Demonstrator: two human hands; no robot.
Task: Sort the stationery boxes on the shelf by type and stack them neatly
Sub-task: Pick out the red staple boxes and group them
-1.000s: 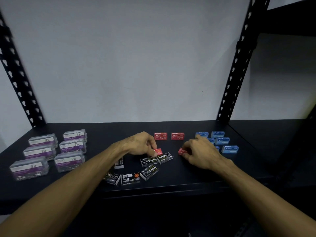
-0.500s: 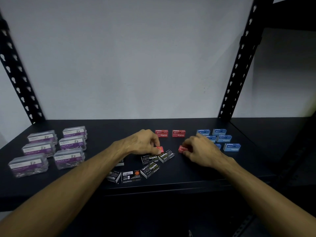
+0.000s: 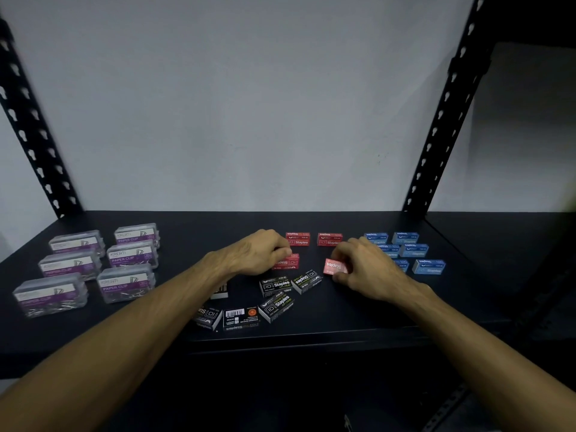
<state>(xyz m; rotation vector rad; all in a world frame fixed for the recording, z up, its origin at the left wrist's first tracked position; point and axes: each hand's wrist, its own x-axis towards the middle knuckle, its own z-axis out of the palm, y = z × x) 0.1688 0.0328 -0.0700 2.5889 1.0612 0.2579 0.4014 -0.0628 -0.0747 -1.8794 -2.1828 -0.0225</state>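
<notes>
Holding one small red staple box apiece, both hands work at the middle of the dark shelf (image 3: 311, 313). The left hand (image 3: 258, 252) has its fingers curled down over a red box (image 3: 288, 263) that lies flat on the shelf, gripping it at its near end. The right hand (image 3: 364, 266) pinches a second red box (image 3: 335, 265) between thumb and fingertips, tilted so its printed face turns toward the camera; whether it is clear of the shelf I cannot tell. Two more red boxes (image 3: 313, 239) sit side by side just behind, apart from each other, and look like the start of the red group.

These boxes are judged to be stiff card, small and dense for their size, so they should slide or lift without flexing. A pinch across the two long sides looks safest; the end flaps could pop open if squeezed. Smooth printed faces may let stacked boxes skid, so square placement matters.

Clear paper clip boxes (image 3: 93, 266) stand grouped at the left, blue staple boxes (image 3: 408, 251) at the right behind the right hand. Black staple boxes (image 3: 277, 294) lie scattered at odd angles near the front edge, unsorted.
</notes>
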